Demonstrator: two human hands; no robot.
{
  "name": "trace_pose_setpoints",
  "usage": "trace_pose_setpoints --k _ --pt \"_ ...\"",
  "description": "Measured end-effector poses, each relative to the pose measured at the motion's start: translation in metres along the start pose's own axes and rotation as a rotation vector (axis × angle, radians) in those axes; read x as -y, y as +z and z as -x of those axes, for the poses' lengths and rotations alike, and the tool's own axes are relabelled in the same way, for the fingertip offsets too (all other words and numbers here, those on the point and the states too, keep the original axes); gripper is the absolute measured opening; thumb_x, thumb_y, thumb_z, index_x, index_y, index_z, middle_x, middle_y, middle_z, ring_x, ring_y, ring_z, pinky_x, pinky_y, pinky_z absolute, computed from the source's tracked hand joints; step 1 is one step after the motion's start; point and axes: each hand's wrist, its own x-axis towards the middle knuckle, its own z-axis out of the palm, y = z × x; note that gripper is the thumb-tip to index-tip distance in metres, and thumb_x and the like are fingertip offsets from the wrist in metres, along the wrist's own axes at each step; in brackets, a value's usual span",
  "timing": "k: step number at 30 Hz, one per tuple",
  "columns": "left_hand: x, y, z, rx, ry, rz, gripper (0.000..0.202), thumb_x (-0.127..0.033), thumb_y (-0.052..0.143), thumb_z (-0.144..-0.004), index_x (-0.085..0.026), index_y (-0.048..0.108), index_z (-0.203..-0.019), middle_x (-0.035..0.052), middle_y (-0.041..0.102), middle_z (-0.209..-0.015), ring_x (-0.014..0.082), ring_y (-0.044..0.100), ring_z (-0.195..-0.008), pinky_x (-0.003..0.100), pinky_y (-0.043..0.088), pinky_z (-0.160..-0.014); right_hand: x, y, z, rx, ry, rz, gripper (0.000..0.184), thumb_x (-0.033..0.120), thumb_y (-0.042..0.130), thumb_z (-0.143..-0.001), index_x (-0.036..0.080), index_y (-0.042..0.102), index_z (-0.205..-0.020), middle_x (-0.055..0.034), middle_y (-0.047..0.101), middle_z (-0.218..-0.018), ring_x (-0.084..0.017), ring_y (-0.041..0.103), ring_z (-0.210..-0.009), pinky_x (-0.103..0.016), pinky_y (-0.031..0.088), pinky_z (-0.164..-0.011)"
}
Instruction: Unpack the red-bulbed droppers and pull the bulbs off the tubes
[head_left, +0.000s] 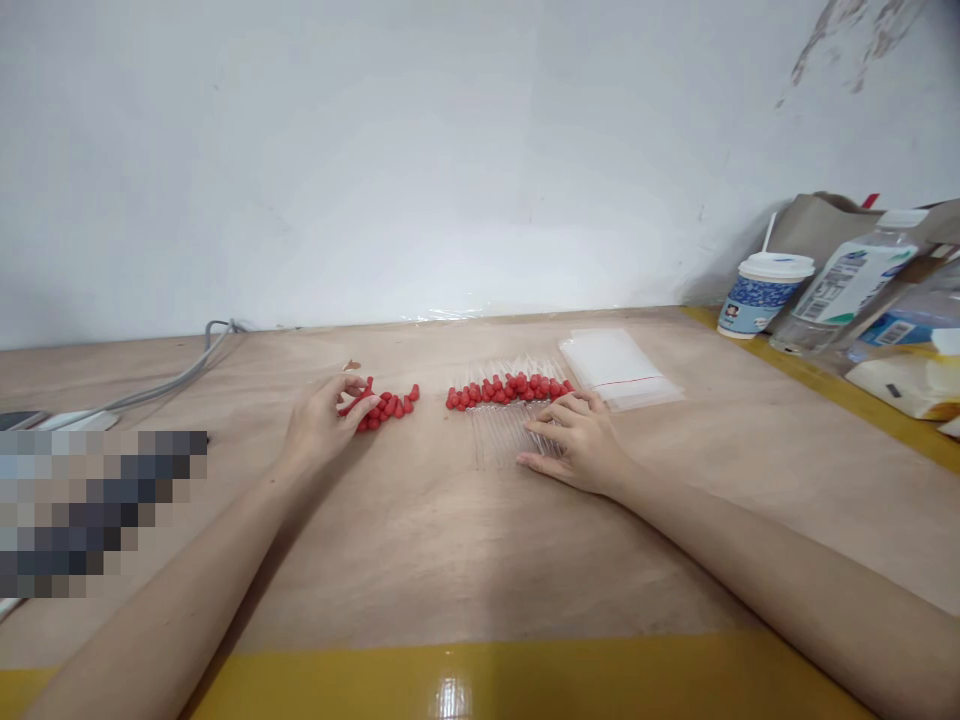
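My left hand is at the small pile of red rubber bulbs, its thumb and fingers closed around one or more of them. Part of that pile is hidden behind the fingers. To the right, a row of red bulbs lies across a bundle of thin clear tubes. Whether these bulbs are fitted onto the tubes, I cannot tell. My right hand rests over the right side of the bundle with its fingers spread, touching the tubes near the end of the red row.
A stack of clear plastic bags lies behind my right hand. Along the right edge stand a paper cup, a plastic bottle and a tissue pack. A grey cable runs at the left, near a blurred patch. Yellow tape borders the table.
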Motion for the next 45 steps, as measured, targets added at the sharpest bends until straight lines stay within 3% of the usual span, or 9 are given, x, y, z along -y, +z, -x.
trace_pose_setpoints --k 7,12,16,19,24,30,35,39,45 --pt "-0.015 0.016 0.000 0.003 0.185 -0.199 0.026 -0.045 0.052 -0.080 -0.021 0.060 -0.084 0.0036 0.067 -0.085 0.0225 0.056 -0.085 0.035 0.036 -0.077 0.000 0.000 0.000 0.033 0.007 0.014 0.035 0.050 0.058 -0.076 0.021 0.067 -0.092 -0.0043 0.065 -0.084 -0.019 0.054 -0.083 -0.041 0.031 -0.087" --pt "-0.020 0.031 0.001 -0.049 0.264 -0.278 0.028 -0.047 0.049 -0.082 -0.022 0.062 -0.080 0.0042 0.068 -0.083 0.0228 0.055 -0.081 0.036 0.031 -0.075 0.000 0.000 0.000 0.039 0.013 0.000 0.038 0.053 0.056 -0.077 0.020 0.066 -0.092 -0.0048 0.065 -0.084 -0.019 0.053 -0.083 -0.041 0.030 -0.088" --pt "-0.021 0.033 0.002 -0.023 0.264 -0.303 0.031 -0.050 0.050 -0.080 -0.023 0.063 -0.080 0.0049 0.065 -0.081 0.0234 0.053 -0.082 0.036 0.031 -0.074 0.000 -0.001 0.000 0.068 0.023 -0.002 0.038 0.054 0.055 -0.077 0.021 0.067 -0.091 -0.0045 0.064 -0.085 -0.019 0.053 -0.085 -0.042 0.030 -0.089" --pt "-0.026 0.031 0.003 -0.073 0.246 -0.285 0.032 -0.051 0.052 -0.079 -0.022 0.064 -0.082 0.0059 0.062 -0.084 0.0237 0.052 -0.084 0.036 0.032 -0.074 0.000 -0.002 0.000 0.074 0.030 0.000 0.037 0.054 0.054 -0.077 0.021 0.067 -0.089 -0.0048 0.064 -0.088 -0.019 0.053 -0.086 -0.042 0.030 -0.089" --pt "-0.051 0.032 0.003 -0.072 0.295 -0.244 0.029 -0.047 0.051 -0.080 -0.021 0.064 -0.082 0.0068 0.060 -0.091 0.0242 0.050 -0.088 0.038 0.032 -0.076 0.000 -0.002 0.001 0.074 0.026 -0.014 0.034 0.051 0.053 -0.079 0.022 0.067 -0.089 -0.0047 0.064 -0.087 -0.019 0.053 -0.086 -0.042 0.029 -0.090" --pt "-0.077 0.051 -0.006 -0.033 0.264 -0.233 0.036 -0.051 0.049 -0.080 -0.019 0.062 -0.070 0.0093 0.056 -0.102 0.0272 0.048 -0.096 0.043 0.030 -0.080 0.001 -0.003 0.001 0.073 0.035 -0.029 0.035 0.050 0.052 -0.081 0.020 0.065 -0.094 -0.0044 0.066 -0.087 -0.019 0.053 -0.086 -0.042 0.028 -0.092" --pt "-0.079 0.062 -0.007 -0.027 0.266 -0.214 0.032 -0.045 0.049 -0.081 -0.018 0.060 -0.068 0.0094 0.056 -0.106 0.0271 0.046 -0.100 0.043 0.030 -0.082 0.002 -0.004 0.001 0.064 0.056 -0.022 0.032 0.047 0.052 -0.082 0.020 0.064 -0.093 -0.0040 0.066 -0.088 -0.018 0.053 -0.088 -0.041 0.028 -0.093" --pt "-0.080 0.065 -0.003 -0.095 0.234 -0.171 0.025 -0.038 0.051 -0.081 -0.018 0.061 -0.069 0.0090 0.057 -0.106 0.0273 0.046 -0.101 0.043 0.029 -0.084 0.001 -0.003 0.001 0.039 0.057 -0.024 0.028 0.044 0.052 -0.082 0.020 0.064 -0.092 -0.0037 0.066 -0.087 -0.018 0.054 -0.087 -0.041 0.030 -0.091" --pt "-0.074 0.050 0.019 -0.229 0.195 -0.040 0.018 -0.034 0.054 -0.081 -0.019 0.062 -0.075 0.0074 0.061 -0.095 0.0240 0.049 -0.093 0.040 0.032 -0.080 -0.002 -0.002 0.003 -0.096 0.056 -0.022 0.030 0.035 0.053 -0.083 0.018 0.059 -0.106 -0.0103 0.061 -0.104 -0.020 0.055 -0.094 -0.041 0.039 -0.087"
